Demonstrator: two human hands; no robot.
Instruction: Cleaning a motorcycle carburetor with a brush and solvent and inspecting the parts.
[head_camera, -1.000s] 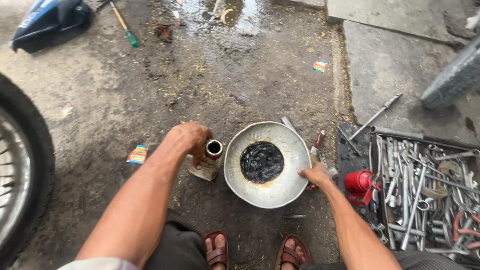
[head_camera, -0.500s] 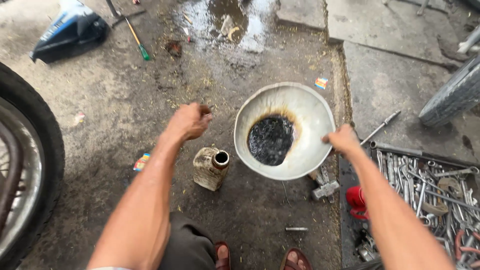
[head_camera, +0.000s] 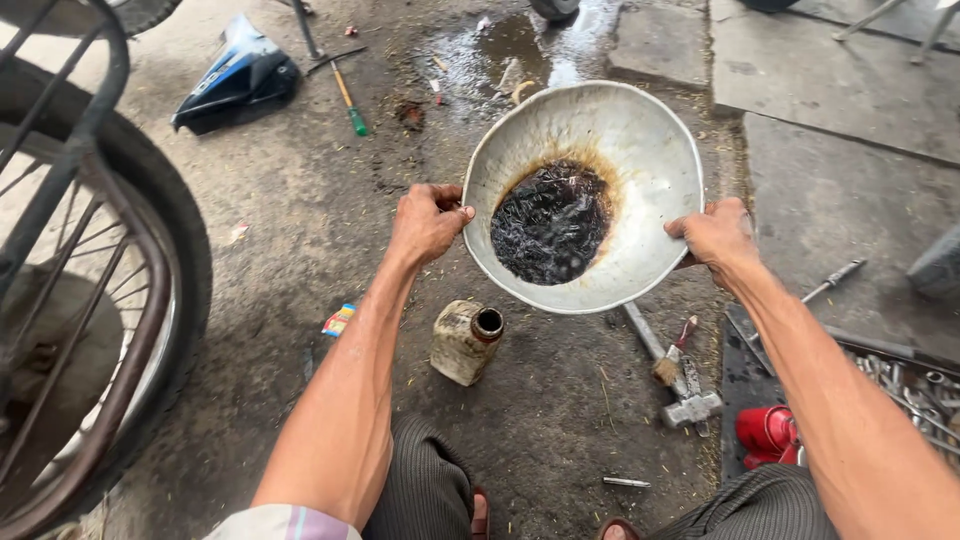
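Observation:
I hold a dented round metal pan (head_camera: 655, 170) up off the ground with both hands. A pool of black oil (head_camera: 550, 222) lies in its bottom. My left hand (head_camera: 426, 222) grips the pan's left rim, thumb over the edge. On the right rim my right hand (head_camera: 716, 236) grips the same way. Below the pan, on the ground, stands a dirty tan plastic bottle (head_camera: 465, 341) with its round mouth uncapped.
A motorcycle wheel (head_camera: 95, 300) fills the left side. A hammer (head_camera: 672, 368), a small brush (head_camera: 672, 358), a red cap (head_camera: 768, 432) and a tray of tools (head_camera: 925, 395) lie at the right. A blue fairing (head_camera: 238, 80), a green-handled screwdriver (head_camera: 350, 102) and a puddle (head_camera: 520, 50) lie farther off.
The pan has come up off the ground beside the bottle. My left hand left the bottle and took the pan's left rim; both hands now hold it higher.

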